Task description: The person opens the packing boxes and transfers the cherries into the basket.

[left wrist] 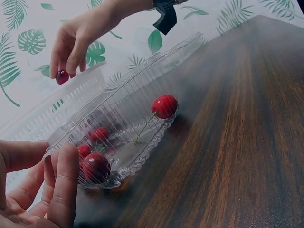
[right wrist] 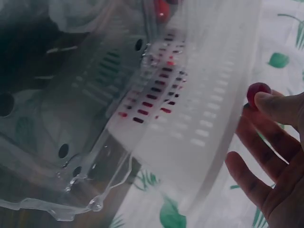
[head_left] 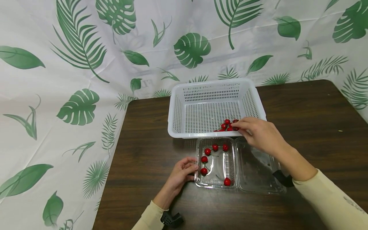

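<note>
My right hand (head_left: 260, 132) is over the front right corner of the white basket (head_left: 188, 135), pinching a dark red cherry (left wrist: 62, 77) between thumb and fingers. Below it in the basket lies a cluster of red cherries (head_left: 224, 126). With thumb and fingertips, my left hand (head_left: 181, 172) grips the left rim of a clear plastic clamshell box (head_left: 216, 185). Several cherries lie spread inside that box, one (head_left: 227, 181) at its front right and others along the left and back. Thin green stems show on some of them.
The box's clear lid (head_left: 256, 172) lies folded open to the right, under my right forearm. Both box and basket stand on a dark wood-grain table (head_left: 138, 143). Behind the table hangs a white cloth (head_left: 161, 73) with green leaf prints.
</note>
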The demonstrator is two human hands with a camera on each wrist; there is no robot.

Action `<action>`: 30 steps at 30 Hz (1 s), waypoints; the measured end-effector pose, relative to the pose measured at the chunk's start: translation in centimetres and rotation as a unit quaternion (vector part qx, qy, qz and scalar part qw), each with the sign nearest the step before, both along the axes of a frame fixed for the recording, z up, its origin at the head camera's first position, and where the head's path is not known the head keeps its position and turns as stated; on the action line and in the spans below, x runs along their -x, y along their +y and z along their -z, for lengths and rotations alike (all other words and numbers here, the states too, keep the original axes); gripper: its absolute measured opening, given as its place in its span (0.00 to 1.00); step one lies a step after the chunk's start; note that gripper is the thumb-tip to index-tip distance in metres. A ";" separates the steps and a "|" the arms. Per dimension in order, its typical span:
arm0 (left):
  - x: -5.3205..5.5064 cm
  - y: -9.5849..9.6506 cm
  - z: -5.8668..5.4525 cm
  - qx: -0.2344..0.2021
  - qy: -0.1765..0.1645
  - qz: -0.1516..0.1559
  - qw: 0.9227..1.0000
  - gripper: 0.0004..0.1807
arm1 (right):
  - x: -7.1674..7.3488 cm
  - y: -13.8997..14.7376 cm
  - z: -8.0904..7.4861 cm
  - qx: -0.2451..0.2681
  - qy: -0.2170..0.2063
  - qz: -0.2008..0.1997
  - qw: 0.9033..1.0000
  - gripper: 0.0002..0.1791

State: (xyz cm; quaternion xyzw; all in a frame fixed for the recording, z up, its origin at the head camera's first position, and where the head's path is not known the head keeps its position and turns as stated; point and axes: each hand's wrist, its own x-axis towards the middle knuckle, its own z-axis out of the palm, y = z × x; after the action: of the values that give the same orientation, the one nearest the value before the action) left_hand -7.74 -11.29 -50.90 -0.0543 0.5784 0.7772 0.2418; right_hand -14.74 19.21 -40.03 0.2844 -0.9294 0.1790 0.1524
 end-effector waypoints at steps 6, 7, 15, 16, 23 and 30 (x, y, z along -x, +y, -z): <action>0.0 0.0 0.0 0.005 -0.001 0.002 1.000 0.17 | 0.3 0.4 0.7 -0.010 -0.010 0.023 1.000 0.18; 0.0 0.0 0.0 0.007 -0.001 0.002 1.000 0.17 | 0.4 0.4 0.8 -0.011 -0.012 0.026 1.000 0.18; 0.0 0.0 0.0 0.009 -0.002 0.002 1.000 0.17 | 0.3 0.5 0.9 -0.006 -0.037 0.032 0.999 0.19; 0.0 0.0 0.0 0.009 -0.001 0.002 1.000 0.17 | 0.3 0.5 0.9 -0.006 -0.040 0.034 0.999 0.19; 0.1 0.0 0.0 0.002 0.000 0.004 1.000 0.17 | -0.2 -0.1 0.7 0.004 -0.010 0.028 1.000 0.17; 0.0 0.0 -0.1 0.003 0.002 0.005 1.000 0.18 | -1.3 -2.1 0.1 0.019 0.064 -0.046 0.997 0.17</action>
State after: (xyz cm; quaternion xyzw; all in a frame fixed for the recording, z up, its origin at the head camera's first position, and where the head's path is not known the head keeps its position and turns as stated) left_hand -7.77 -11.28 -50.83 -0.0510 0.5814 0.7743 0.2445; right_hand -13.45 17.12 -40.16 0.3351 -0.9002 0.1849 0.2080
